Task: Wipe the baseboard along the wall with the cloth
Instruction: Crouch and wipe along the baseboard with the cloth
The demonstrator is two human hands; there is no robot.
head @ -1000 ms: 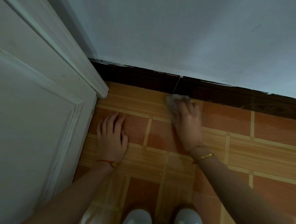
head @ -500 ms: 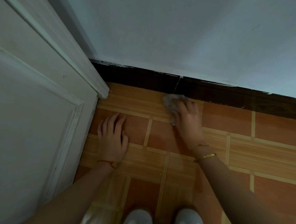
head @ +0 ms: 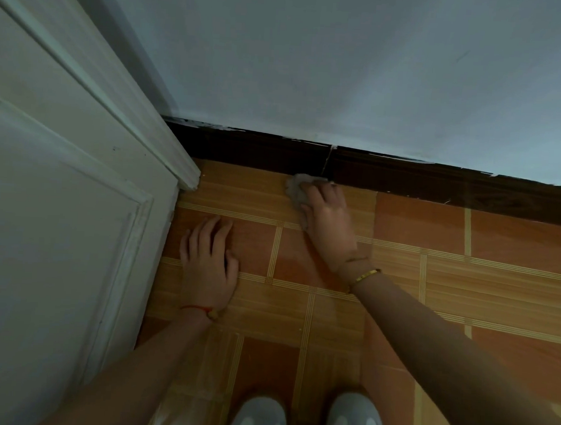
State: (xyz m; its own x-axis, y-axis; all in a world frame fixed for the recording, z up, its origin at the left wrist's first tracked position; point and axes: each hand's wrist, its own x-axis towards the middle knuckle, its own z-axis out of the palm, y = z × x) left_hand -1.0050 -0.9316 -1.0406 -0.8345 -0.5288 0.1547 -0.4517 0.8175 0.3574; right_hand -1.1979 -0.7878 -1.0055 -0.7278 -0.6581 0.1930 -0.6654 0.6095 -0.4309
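A dark brown baseboard (head: pixel 436 181) runs along the foot of the pale wall, with a vertical joint near its middle. My right hand (head: pixel 329 221) holds a crumpled grey cloth (head: pixel 296 187) against the bottom edge of the baseboard, just left of that joint. Most of the cloth is hidden under my fingers. My left hand (head: pixel 206 263) lies flat on the orange floor tiles, fingers straight, to the left and nearer to me.
A white panelled door (head: pixel 54 233) and its frame fill the left side, meeting the baseboard at the corner. Orange and tan tiles (head: pixel 496 288) stretch to the right. Two white shoes (head: pixel 304 418) show at the bottom edge.
My right hand has slid the cloth a little to the left along the foot of the baseboard. My left hand has stayed where it was on the floor.
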